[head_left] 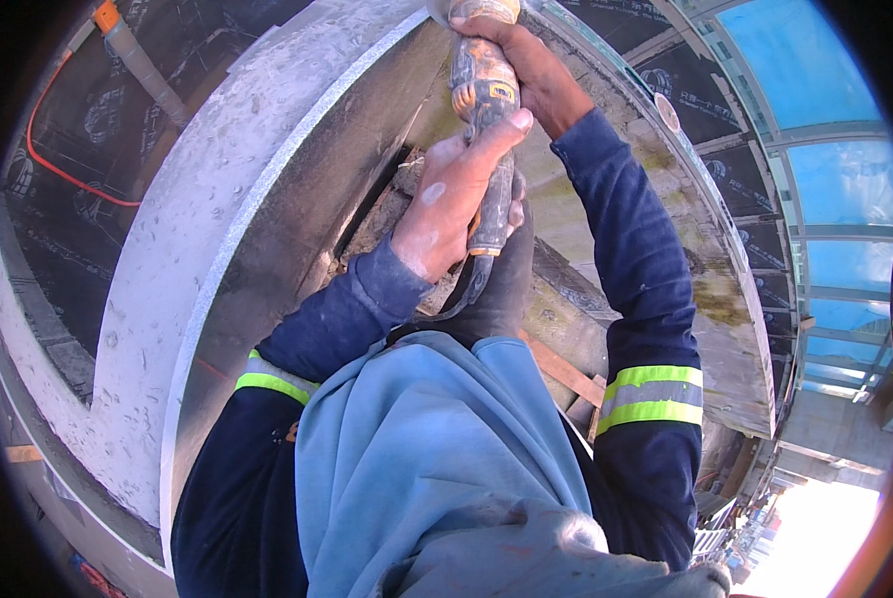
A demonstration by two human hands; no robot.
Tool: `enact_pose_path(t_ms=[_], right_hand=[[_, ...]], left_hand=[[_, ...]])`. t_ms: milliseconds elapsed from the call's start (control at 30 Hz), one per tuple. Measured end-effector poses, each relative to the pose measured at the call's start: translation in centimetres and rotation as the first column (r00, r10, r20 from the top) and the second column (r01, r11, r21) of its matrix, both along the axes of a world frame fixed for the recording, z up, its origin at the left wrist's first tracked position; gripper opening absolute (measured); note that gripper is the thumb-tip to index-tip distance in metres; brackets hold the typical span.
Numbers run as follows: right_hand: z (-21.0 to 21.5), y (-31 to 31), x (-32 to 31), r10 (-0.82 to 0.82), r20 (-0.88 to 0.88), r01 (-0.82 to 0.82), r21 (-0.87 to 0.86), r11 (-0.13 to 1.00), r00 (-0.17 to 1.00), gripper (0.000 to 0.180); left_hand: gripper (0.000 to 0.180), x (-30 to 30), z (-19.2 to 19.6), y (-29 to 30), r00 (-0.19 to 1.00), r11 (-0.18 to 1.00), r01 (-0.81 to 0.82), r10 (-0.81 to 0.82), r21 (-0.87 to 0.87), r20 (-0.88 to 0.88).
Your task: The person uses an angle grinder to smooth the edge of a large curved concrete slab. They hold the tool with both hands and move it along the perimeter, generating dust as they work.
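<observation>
Both my hands are closed around a dusty yellow-and-black angle grinder (484, 85), which points away from me at the top middle. My left hand (446, 194) wraps the rear of its body, thumb along the top. Farther forward, my right hand (528, 65) grips near the head; its fingers are partly hidden. The round front end of the grinder is cut off by the upper edge, so I cannot tell what it touches. A dark cord (478, 279) trails from its back end toward me. Left of it stands a pale concrete wall (202, 189).
A weathered wooden panel (706, 299) rises on the right. Wood scraps, including a plank (563, 369), lie low between wall and panel. At the left are an orange cable (42, 149) and a grey pole (142, 70) with an orange end. Dark printed boards (82, 140) lie beyond the wall.
</observation>
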State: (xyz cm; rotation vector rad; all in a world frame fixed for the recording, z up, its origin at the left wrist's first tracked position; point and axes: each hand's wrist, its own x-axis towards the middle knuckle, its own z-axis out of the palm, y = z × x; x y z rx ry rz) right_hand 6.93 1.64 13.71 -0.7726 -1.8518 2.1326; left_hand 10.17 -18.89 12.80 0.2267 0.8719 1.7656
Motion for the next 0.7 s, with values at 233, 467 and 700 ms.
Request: enact_pose_path(t_ms=[233,467,700], right_hand=[[0.8,0.1,-1.6,-0.004,0.022,0.006,-0.101,0.995,1.0,0.018],[0.6,-1.0,0.1,-0.023,0.024,0.025,-0.121,0.992,0.999,0.019],[1.4,-0.6,-1.2,-0.032,0.036,0.035,-0.095,0.995,0.999,0.017]], left_hand=[[0.049,-1.1,0.0,0.6,1.0,1.0,-0.005,0.004,0.018,0.015],[0.045,-0.2,-0.1,-0.3,0.999,1.0,-0.008,0.007,0.011,0.038],[0.048,-0.9,0.2,0.2,0.999,0.999,-0.012,0.013,0.031,-0.031]])
